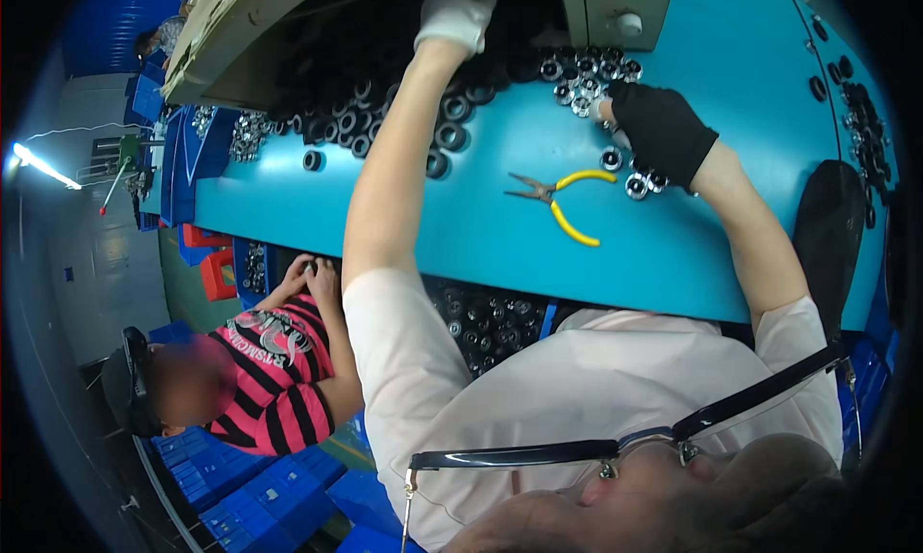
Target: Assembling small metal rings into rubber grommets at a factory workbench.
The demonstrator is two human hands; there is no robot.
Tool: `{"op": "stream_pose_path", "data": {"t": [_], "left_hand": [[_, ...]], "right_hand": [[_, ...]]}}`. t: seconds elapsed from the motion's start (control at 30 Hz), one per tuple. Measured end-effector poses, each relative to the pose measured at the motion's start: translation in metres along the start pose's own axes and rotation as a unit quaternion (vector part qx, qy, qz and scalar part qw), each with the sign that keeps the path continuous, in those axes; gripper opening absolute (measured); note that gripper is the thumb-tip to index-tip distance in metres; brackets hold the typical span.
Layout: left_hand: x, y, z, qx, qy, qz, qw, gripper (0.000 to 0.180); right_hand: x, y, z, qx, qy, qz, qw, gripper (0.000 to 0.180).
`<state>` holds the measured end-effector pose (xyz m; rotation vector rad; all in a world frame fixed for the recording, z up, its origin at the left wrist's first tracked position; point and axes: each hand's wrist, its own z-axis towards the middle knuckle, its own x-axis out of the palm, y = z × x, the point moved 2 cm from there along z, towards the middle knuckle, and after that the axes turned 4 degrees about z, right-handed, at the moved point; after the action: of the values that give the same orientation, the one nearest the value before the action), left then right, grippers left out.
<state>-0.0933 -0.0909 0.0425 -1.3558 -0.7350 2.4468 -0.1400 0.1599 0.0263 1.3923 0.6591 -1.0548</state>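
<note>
Smooth, semi-glossy turquoise painted metal on the worktable (461, 236). Shiny bare-metal rings (586, 77) at twelve o'clock; duller dark rings (385, 120) at eleven. Matt knitted cloth: white glove (457, 12), black glove (663, 130). Glossy yellow plastic grips on steel pliers (562, 202).

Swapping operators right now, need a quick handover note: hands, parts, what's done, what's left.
Left hand, white glove: reaching up into the dark machine opening, over the heap of black ring-shaped parts; grip hidden.
Right hand, black fingerless glove: resting on the shiny silver metal rings on the teal worktop; a few lie loose beside it.
Yellow-handled pliers: lying unused mid-table.
Done: cannot tell from the piles.
Left: many black and silver rings still on the worktop.
</note>
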Motion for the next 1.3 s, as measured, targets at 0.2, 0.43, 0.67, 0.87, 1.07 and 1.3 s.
{"op": "stream_pose_path", "data": {"t": [0.2,0.43,0.67,0.87,1.07,1.3], "left_hand": [[0.060,0.106,0.122,0.166,0.052,0.526,0.833,0.033],[0.057,0.144,0.145,0.131,0.180,0.607,0.763,0.041],[0.046,0.112,0.129,0.031,0.207,0.572,0.793,0.051],[0.027,0.034,0.065,-0.190,-0.037,-0.217,0.957,0.043],[0.029,-0.058,-0.052,-0.270,0.050,-0.664,0.696,0.056],[0.031,-0.071,-0.078,-0.205,0.109,-0.731,0.641,0.057]], "right_hand": [[0.001,0.003,0.001,-0.020,-0.005,-0.043,0.999,0.024],[-0.012,0.003,0.005,0.004,0.005,0.062,0.998,0.021],[-0.035,-0.008,0.016,0.043,-0.031,0.383,0.922,0.028],[-0.039,-0.001,0.016,0.058,-0.083,0.418,0.903,0.027],[-0.037,-0.011,0.021,0.014,-0.147,0.469,0.871,0.027],[-0.024,-0.008,0.019,0.025,-0.196,0.384,0.902,0.033]]}}
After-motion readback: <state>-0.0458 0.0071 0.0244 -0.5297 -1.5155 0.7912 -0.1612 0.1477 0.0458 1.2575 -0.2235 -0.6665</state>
